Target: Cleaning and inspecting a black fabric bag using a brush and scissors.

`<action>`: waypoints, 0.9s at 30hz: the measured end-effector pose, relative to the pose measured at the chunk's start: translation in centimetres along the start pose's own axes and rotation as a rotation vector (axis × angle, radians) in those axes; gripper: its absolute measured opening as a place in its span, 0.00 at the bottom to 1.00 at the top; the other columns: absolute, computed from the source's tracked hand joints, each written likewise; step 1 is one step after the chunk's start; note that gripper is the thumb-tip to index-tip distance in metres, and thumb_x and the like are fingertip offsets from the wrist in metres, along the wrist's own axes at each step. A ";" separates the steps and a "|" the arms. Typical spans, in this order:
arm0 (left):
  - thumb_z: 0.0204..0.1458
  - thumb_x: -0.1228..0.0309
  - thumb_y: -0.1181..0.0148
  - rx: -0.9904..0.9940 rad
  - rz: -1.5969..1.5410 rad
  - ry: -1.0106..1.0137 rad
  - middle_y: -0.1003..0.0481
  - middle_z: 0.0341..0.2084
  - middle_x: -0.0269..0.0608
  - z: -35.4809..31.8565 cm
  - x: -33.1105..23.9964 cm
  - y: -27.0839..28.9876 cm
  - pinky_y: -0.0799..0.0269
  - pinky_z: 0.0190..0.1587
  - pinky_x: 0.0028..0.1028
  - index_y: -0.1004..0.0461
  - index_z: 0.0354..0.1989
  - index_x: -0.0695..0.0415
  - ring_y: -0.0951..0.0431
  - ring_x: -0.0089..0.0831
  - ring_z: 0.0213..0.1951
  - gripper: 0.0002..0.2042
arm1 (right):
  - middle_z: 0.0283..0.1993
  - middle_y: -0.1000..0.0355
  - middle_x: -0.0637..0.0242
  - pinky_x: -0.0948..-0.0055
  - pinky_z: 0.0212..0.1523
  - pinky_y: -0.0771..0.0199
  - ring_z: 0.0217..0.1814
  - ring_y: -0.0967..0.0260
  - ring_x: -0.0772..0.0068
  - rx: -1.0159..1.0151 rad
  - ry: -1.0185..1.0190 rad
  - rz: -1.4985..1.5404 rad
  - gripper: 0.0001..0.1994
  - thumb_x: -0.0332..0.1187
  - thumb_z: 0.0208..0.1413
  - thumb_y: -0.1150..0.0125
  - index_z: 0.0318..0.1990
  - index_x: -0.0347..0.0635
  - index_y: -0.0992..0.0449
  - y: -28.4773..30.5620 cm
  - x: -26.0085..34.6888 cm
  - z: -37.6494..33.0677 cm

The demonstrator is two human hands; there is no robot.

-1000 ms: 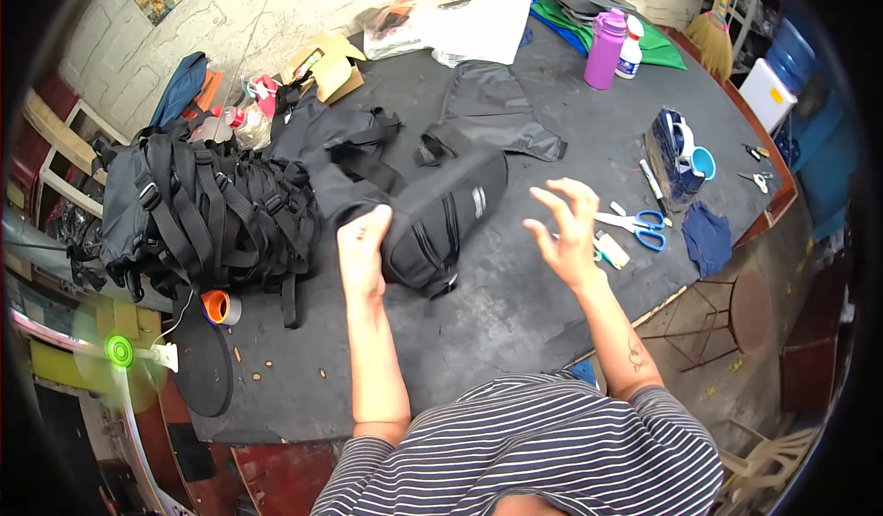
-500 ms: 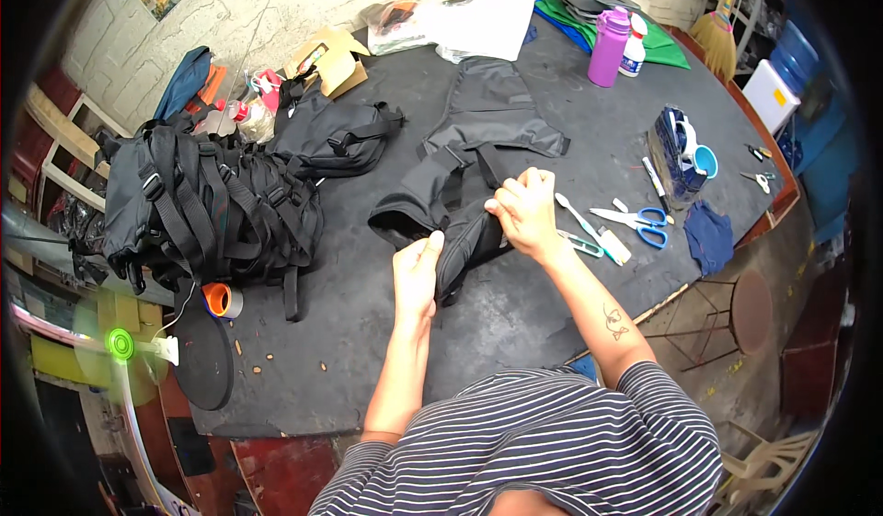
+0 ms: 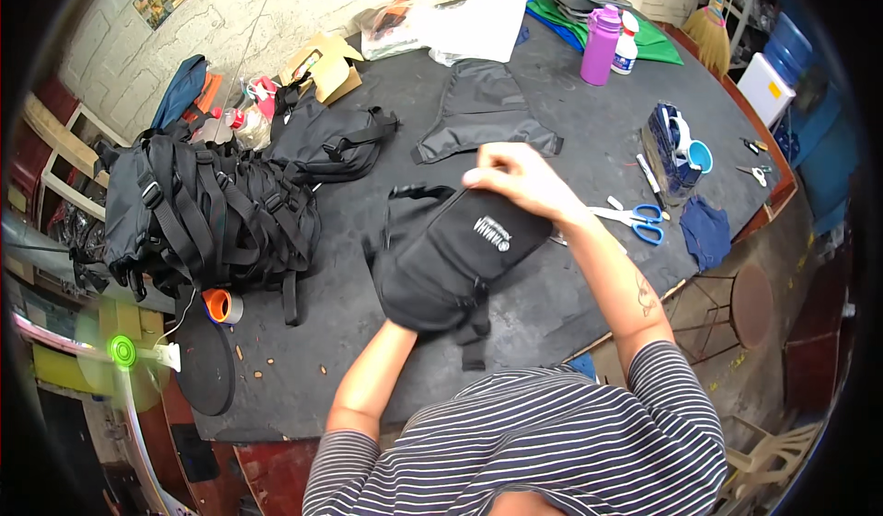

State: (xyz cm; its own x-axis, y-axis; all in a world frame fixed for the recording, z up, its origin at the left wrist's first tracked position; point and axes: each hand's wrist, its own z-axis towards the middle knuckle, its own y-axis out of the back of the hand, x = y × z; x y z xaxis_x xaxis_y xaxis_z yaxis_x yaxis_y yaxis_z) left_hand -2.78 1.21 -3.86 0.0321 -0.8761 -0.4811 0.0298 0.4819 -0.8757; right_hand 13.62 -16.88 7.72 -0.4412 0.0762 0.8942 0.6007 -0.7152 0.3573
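Bench (image 3: 303,392): black, wide. Heap of strapped black bags (image 3: 207,217) on its left part. Smaller black bag (image 3: 460,258), white print facing up, is tilted over the bench in front of the person; contact below unclear. Right hand (image 3: 532,185): fingers grasp the bag's upper edge. Left hand: hidden behind its lower end, finger state cannot be told. Blue-handled scissors (image 3: 633,218): right of the bag.

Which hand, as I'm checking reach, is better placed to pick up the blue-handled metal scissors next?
Probably the right hand: it's at the black fabric bag, nearer the blue-handled metal scissors. The left hand is hidden by the bag, its forearm farther away.
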 end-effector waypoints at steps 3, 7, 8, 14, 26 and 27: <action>0.59 0.63 0.61 0.040 0.063 0.001 0.30 0.51 0.48 1.1 0.0 -0.8 0.41 0.60 0.38 0.35 0.54 0.64 0.31 0.41 0.54 0.21 | 0.26 0.34 0.79 0.84 0.34 0.39 0.30 0.41 0.88 0.158 0.002 0.244 0.11 0.39 0.52 0.39 0.29 0.41 0.28 0.9 1.0 2.1; 0.59 0.62 0.61 0.070 0.148 -0.020 0.30 0.51 0.48 2.1 -0.4 -1.2 0.40 0.60 0.37 0.35 0.55 0.64 0.31 0.41 0.54 0.21 | 0.44 0.32 0.75 0.77 0.50 0.39 0.46 0.38 0.83 0.232 0.344 0.278 0.15 0.38 0.55 0.43 0.48 0.44 0.27 5.9 1.9 3.0; 0.59 0.62 0.61 0.074 0.166 -0.026 0.30 0.51 0.48 2.2 -0.4 -1.3 0.40 0.60 0.37 0.35 0.55 0.64 0.31 0.41 0.54 0.21 | 0.46 0.33 0.74 0.76 0.52 0.40 0.48 0.39 0.82 0.275 0.395 0.293 0.16 0.37 0.55 0.43 0.50 0.45 0.28 6.2 2.0 2.9; 0.59 0.62 0.61 0.080 0.278 -0.081 0.30 0.51 0.48 2.5 -0.7 -1.6 0.40 0.60 0.37 0.35 0.55 0.63 0.31 0.41 0.54 0.21 | 0.33 0.37 0.81 0.84 0.40 0.41 0.37 0.43 0.89 0.308 0.219 0.297 0.10 0.41 0.58 0.45 0.37 0.44 0.30 4.8 0.3 3.3; 0.58 0.62 0.60 0.070 0.498 -0.205 0.30 0.50 0.48 3.1 -1.8 -1.4 0.40 0.59 0.36 0.35 0.55 0.62 0.32 0.41 0.53 0.21 | 0.51 0.30 0.68 0.74 0.50 0.31 0.51 0.33 0.77 0.160 -0.328 1.028 0.24 0.50 0.61 0.54 0.53 0.39 0.30 -0.1 -0.6 -0.4; 0.58 0.61 0.60 0.079 0.516 -0.212 0.30 0.50 0.48 3.5 -1.8 -1.6 0.40 0.59 0.36 0.35 0.55 0.62 0.32 0.41 0.53 0.21 | 0.54 0.32 0.67 0.74 0.52 0.32 0.53 0.34 0.75 0.153 -0.341 1.122 0.27 0.53 0.61 0.57 0.55 0.38 0.32 -0.7 -1.6 -1.0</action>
State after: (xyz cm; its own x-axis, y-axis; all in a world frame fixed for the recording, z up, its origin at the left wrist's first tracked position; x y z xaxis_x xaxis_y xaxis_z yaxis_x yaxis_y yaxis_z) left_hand 0.65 2.05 -1.44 0.2618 -0.5084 -0.8203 0.0313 0.8540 -0.5193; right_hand 13.27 -17.22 5.79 0.5704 -0.3438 0.7459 0.6226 -0.4114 -0.6657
